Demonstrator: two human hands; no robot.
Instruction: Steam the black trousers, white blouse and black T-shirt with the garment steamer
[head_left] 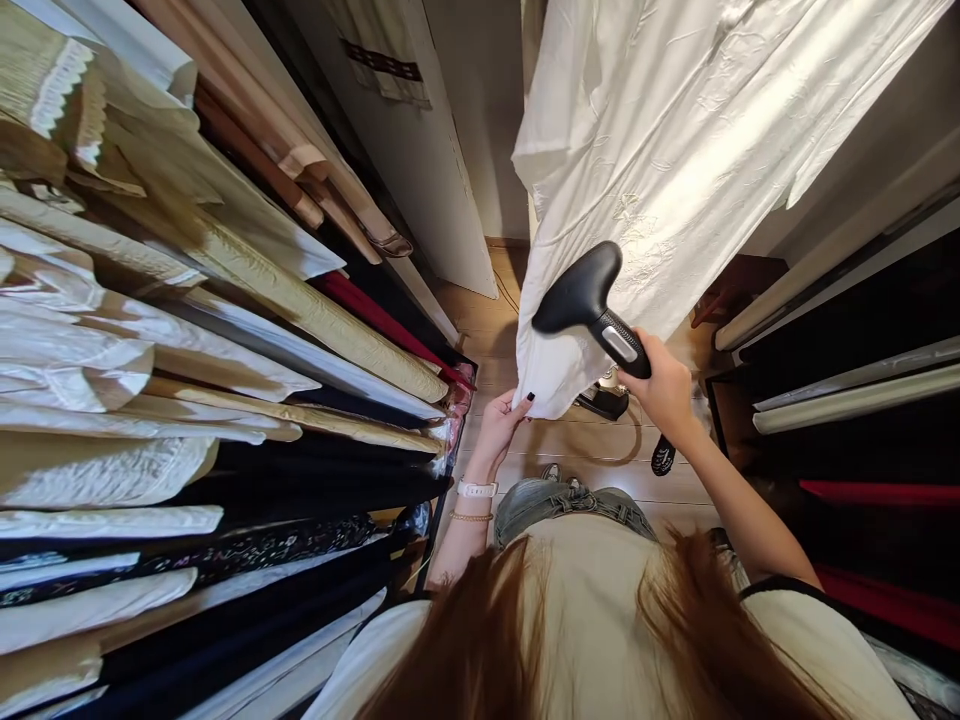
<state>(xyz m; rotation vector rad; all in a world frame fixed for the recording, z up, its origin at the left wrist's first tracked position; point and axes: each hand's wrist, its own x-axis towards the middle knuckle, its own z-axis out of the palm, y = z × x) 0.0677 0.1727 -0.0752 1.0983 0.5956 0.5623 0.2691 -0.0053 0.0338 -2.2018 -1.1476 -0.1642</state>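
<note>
My right hand (664, 390) is wrapped round the handle of a black garment steamer head (585, 295). The steamer head lies against, or just in front of, the lower part of a white embroidered cloth (652, 160) that hangs down from above. At the cloth's bottom left corner, my left hand (501, 425) pinches the hem between thumb and fingers, pulling that corner towards me. Wrinkles run along the upper part of the cloth. The steamer's face is turned to the cloth and hidden from me.
Hanging garments (187, 350) crowd the left side, and more dark clothes (862, 420) hang on the right. A black and metallic device (604, 400) stands on the wooden floor (517, 350) below the cloth. A white panel (420, 170) stands upright behind.
</note>
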